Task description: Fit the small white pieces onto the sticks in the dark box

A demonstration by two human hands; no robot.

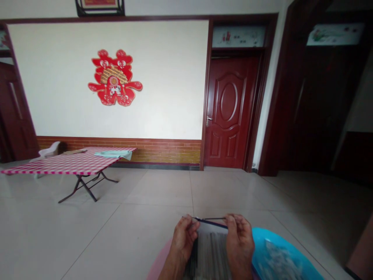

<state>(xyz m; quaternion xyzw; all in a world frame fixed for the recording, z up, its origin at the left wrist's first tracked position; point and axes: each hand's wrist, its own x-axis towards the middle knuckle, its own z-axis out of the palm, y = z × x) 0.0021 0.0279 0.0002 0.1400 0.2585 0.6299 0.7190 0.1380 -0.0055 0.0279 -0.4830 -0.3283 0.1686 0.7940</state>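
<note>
My left hand (pixel 184 235) and my right hand (pixel 239 237) are raised close together at the bottom of the view. Both are closed in a pinch on a thin dark rod (pixel 214 218) that spans the gap between them. Whether it is one piece or two meeting near the left fingers, I cannot tell. Just beneath lies a container with a dark blue rim (pixel 214 223), holding many thin grey strips (pixel 214 252) lined up side by side. Part of a pink basin (pixel 159 256) shows behind my left forearm. Close to my right hand is a blue basin (pixel 259 235) with blurred whitish pieces (pixel 279 262) inside.
A low folding table (pixel 78 161) with a red-and-white checked top stands at the left, a pale green cloth (pixel 113 154) on it. Behind it is a white chair (pixel 51 149). A dark red door (pixel 229 109) is in the far wall. Pale tiles (pixel 157 190) cover the floor.
</note>
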